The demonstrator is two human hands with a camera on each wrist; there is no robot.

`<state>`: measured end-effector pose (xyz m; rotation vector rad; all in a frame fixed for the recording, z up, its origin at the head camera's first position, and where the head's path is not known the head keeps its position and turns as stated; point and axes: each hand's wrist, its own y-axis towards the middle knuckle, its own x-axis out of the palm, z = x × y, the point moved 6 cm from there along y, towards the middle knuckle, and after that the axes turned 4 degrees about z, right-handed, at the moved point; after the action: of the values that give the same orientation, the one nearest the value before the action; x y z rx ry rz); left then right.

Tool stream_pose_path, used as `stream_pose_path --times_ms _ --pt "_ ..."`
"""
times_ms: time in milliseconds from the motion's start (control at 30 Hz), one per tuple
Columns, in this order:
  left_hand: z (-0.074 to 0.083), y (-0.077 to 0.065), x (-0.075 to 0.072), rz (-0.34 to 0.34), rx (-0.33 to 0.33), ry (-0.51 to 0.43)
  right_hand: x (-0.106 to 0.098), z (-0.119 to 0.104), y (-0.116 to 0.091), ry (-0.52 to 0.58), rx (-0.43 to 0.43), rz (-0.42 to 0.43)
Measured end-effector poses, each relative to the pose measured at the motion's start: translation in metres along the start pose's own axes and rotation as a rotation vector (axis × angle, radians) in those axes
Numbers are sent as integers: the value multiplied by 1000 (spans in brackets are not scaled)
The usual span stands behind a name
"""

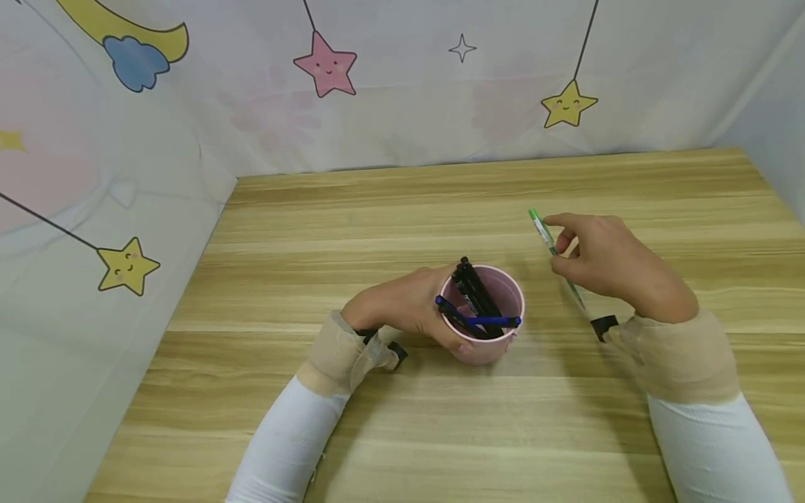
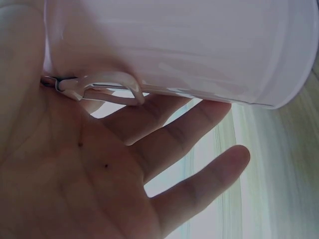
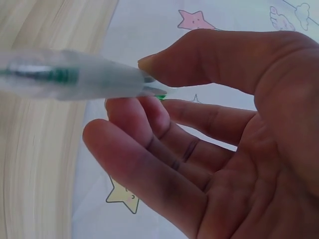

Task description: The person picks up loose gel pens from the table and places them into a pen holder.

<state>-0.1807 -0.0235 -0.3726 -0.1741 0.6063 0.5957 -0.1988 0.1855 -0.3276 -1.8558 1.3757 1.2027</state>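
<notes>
A pink cup (image 1: 479,355) stands upright on the table, holding several black pens (image 1: 481,293) and pens with blue parts (image 1: 493,322). My left hand (image 1: 409,304) grips the cup from its left side, thumb along the near wall. In the left wrist view the fingers reach under the pale cup wall (image 2: 199,50), near a small loop (image 2: 112,82). To the right of the cup, my right hand (image 1: 606,255) pinches a clear pen with a green end (image 1: 541,229) between thumb and fingers. Its other end (image 3: 50,74) points toward the wrist camera, slightly blurred.
The wood-grain table (image 1: 352,223) extends around both hands. Behind it and along its left side hangs a white cloth (image 1: 402,119) printed with stars, a moon and a cloud.
</notes>
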Motion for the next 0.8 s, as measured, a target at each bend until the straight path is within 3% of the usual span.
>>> stream_pose_path --times_ms 800 --pt "-1 1 0 0 1 -17 -6 -13 1 47 -69 80"
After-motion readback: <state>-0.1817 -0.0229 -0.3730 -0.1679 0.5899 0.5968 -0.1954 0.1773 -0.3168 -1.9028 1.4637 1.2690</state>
